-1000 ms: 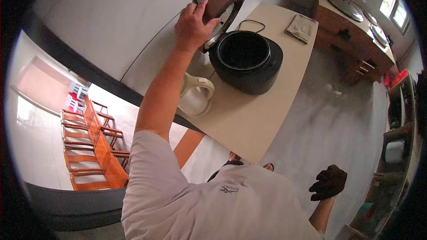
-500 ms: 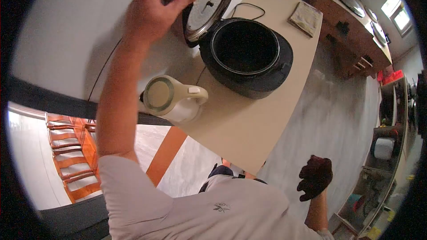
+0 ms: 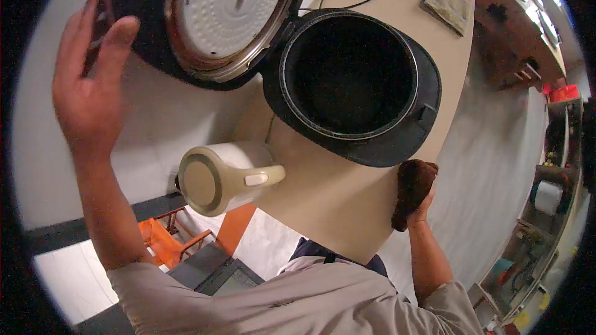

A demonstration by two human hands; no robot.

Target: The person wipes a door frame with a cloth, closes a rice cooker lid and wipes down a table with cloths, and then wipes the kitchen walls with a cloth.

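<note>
Black rice cooker (image 3: 372, 124) lid (image 3: 211, 18) hinged open, facing right, left hand (image 3: 87, 87) beside it.

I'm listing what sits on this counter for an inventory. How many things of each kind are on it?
Rice cooker, lid open: 1
Electric kettle: 1
Folded cloth at the far end: 1
Dark rag, held in the right hand at the counter edge: 1
Total: 4
</note>
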